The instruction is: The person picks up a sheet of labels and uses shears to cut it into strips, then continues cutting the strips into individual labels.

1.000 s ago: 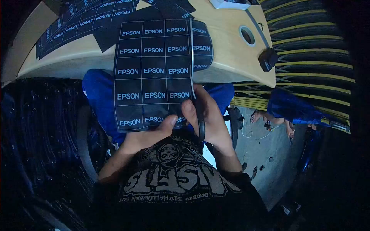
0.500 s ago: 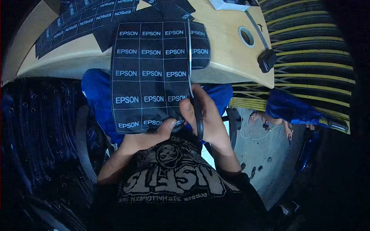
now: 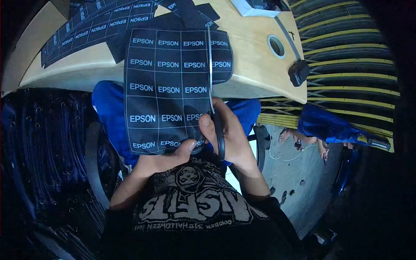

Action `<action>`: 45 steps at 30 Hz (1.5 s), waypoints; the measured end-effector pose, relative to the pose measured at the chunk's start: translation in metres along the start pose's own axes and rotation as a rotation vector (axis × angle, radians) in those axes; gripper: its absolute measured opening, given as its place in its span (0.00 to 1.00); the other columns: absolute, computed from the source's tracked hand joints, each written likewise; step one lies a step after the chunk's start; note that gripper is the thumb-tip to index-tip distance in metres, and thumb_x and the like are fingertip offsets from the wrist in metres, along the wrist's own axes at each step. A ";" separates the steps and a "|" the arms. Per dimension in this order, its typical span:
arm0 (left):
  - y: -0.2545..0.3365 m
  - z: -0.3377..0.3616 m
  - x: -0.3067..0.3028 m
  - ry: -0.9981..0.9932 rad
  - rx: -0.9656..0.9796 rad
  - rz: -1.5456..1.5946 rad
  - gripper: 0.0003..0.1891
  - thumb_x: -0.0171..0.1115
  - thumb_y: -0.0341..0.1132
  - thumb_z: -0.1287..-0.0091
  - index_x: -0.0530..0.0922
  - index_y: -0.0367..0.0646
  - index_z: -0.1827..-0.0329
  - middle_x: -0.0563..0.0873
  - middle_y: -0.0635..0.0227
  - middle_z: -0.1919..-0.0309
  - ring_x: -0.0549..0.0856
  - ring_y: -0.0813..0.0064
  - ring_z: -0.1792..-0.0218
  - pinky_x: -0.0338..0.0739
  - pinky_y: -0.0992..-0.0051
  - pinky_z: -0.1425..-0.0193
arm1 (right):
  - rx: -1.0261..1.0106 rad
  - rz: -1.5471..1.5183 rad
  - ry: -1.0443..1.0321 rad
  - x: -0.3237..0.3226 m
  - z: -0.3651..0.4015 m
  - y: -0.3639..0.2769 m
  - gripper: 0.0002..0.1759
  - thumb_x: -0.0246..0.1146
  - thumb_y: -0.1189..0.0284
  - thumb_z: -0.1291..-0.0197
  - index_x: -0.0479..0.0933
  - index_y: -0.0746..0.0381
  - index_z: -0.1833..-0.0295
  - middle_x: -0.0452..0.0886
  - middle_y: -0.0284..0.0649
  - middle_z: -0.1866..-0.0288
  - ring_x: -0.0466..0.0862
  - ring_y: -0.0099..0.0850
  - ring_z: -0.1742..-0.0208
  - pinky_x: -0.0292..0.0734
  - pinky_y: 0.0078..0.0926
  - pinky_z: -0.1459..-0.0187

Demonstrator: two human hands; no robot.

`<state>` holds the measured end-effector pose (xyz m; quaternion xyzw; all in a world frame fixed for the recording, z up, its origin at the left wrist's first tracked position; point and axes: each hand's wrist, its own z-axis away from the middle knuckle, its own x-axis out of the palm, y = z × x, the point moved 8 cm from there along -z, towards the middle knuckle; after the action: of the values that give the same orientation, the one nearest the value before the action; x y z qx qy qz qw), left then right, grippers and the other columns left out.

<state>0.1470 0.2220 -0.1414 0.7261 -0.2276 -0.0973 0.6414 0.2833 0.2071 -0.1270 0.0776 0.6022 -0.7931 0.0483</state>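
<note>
A black sheet (image 3: 169, 78) printed with rows of white EPSON labels and thin grid lines is held up in front of the table. My left hand (image 3: 167, 160) grips its lower edge, thumb on top and the other fingers hidden beneath. Scissors (image 3: 221, 134) with black handles are in my right hand (image 3: 232, 138), and their long blade lies along the grid line left of the rightmost label column. That column (image 3: 222, 56) hangs a little lower behind the blade. My right thumb and the scissor handle are close to the sheet's lower right corner.
More EPSON-printed pieces (image 3: 95, 28) lie on the wooden table (image 3: 255, 56), which has a round hole and a black knob (image 3: 299, 72) at its right edge. A white box (image 3: 255, 8) sits at the back. Yellow slats (image 3: 346, 52) stand right, with a person's foot (image 3: 284, 135) below.
The sheet, both hands and the scissors have shifted slightly down and left in view. Their hold looks the same.
</note>
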 end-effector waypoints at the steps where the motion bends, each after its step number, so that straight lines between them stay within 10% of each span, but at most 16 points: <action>1: 0.000 -0.001 0.000 0.002 0.002 0.000 0.21 0.67 0.28 0.45 0.75 0.38 0.47 0.82 0.65 0.54 0.82 0.74 0.55 0.76 0.75 0.50 | 0.017 -0.001 -0.014 0.001 0.000 0.001 0.29 0.62 0.55 0.39 0.68 0.70 0.46 0.79 0.45 0.61 0.79 0.26 0.62 0.74 0.23 0.60; 39: -0.003 0.006 -0.004 -0.029 -0.064 0.000 0.22 0.69 0.33 0.48 0.76 0.39 0.49 0.82 0.67 0.57 0.83 0.76 0.58 0.78 0.76 0.55 | -0.130 0.067 0.031 -0.001 -0.006 -0.010 0.28 0.62 0.56 0.38 0.68 0.70 0.47 0.78 0.44 0.61 0.77 0.26 0.60 0.72 0.23 0.56; 45: 0.003 0.009 0.003 -0.146 0.163 -0.241 0.24 0.68 0.34 0.48 0.75 0.41 0.47 0.82 0.67 0.56 0.83 0.75 0.57 0.78 0.76 0.52 | -0.197 0.013 0.043 -0.001 -0.006 -0.011 0.27 0.61 0.57 0.38 0.68 0.69 0.47 0.77 0.44 0.59 0.76 0.27 0.57 0.70 0.25 0.54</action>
<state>0.1454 0.2120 -0.1397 0.7889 -0.1920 -0.2075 0.5457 0.2830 0.2159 -0.1179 0.0933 0.6776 -0.7279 0.0479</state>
